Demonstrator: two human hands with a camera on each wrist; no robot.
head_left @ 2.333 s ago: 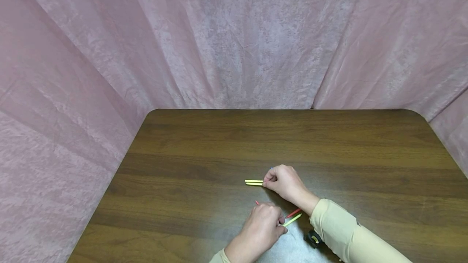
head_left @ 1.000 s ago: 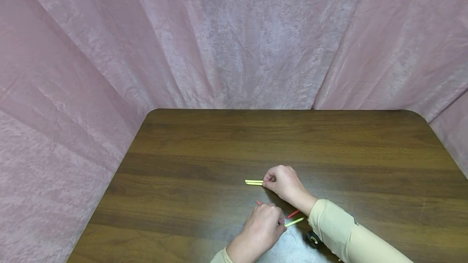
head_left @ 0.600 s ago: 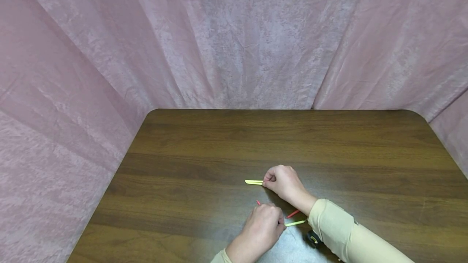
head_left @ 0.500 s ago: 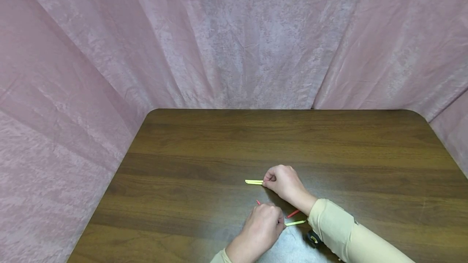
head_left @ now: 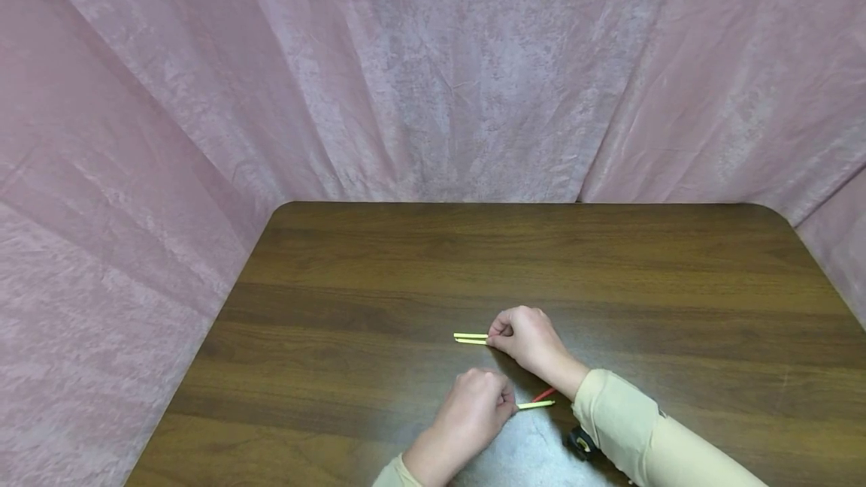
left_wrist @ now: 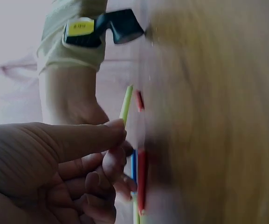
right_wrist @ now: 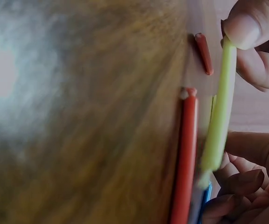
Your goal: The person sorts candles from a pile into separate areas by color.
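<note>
My left hand point(head_left: 473, 404) pinches one end of a thin yellow-green stick point(right_wrist: 221, 107) between thumb and forefinger. In the head view the stick points right, across the near end of a red stick point(head_left: 543, 394). Farther back, my right hand point(head_left: 531, 340) has thumb and forefinger together on the right ends of two yellow sticks point(head_left: 469, 338) lying side by side. The left wrist view shows a longer red stick point(left_wrist: 142, 179) and a blue stick point(left_wrist: 134, 170) by the right fingers, which partly hide them. A second red stick point(right_wrist: 204, 53) stands out in the right wrist view.
The brown wooden table point(head_left: 379, 261) has a rounded far edge, with pink curtains point(head_left: 440, 81) behind and beside it. A black device point(head_left: 579, 442) with a yellow label sits at the right sleeve. Light glares on the tabletop near the hands.
My left hand has moved slightly back and left with its stick. That stick first swung clockwise in view and now points nearly right. The two yellow sticks shifted slightly; the right hand stayed put.
</note>
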